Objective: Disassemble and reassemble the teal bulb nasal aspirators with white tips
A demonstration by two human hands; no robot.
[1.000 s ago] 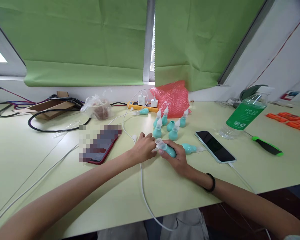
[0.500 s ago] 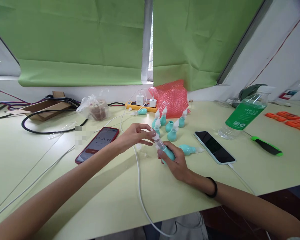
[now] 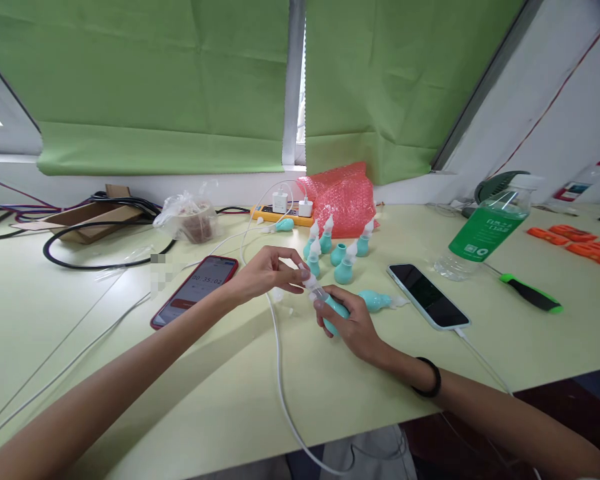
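Note:
Wrapped in my right hand (image 3: 357, 328) is the teal bulb of a nasal aspirator (image 3: 336, 309), tilted with its clear neck up and to the left. My left hand (image 3: 275, 273) pinches the whitish tip (image 3: 310, 283) at the neck's upper end. Whether that tip is fully seated I cannot tell. Beyond my hands stand several teal aspirators with pale nozzles, among them a front one (image 3: 344, 272); one bulb (image 3: 338, 254) has an open top. Another aspirator (image 3: 375, 301) lies on its side just right of my right hand. Small clear parts (image 3: 279, 295) rest behind the left fingers.
A red-edged phone (image 3: 196, 291) lies left; a second phone (image 3: 429, 296), plugged in, lies right. A white cable (image 3: 279, 373) crosses the table before me. Farther off are a power strip (image 3: 260, 214), pink bubble wrap (image 3: 347, 200), a green-labelled bottle (image 3: 487, 233) and a screwdriver (image 3: 533, 293).
Both hands and the aspirator have shifted very slightly left; my left fingers still pinch the tip. The things on the table have stayed in place.

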